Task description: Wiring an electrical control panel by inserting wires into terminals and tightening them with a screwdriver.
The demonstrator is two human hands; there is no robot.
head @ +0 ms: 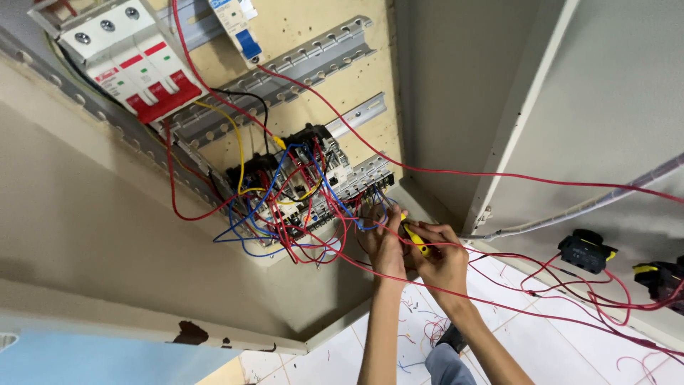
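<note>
My right hand (440,258) grips a yellow-handled screwdriver (415,237) whose tip points up toward the grey terminal block (370,178) at the low end of the mounting panel. My left hand (385,242) is raised beside it, its fingers pinching the red and blue wires (356,217) just under the terminals. Black contactors (285,182) with a tangle of red, blue and yellow wires sit left of the hands.
A white and red three-pole breaker (132,60) and a small blue-lever breaker (239,25) hang on metal rails above. Long red wires (541,178) run right to black and yellow switches (588,251) on the open cabinet door. Wire scraps litter the tiled floor (427,321).
</note>
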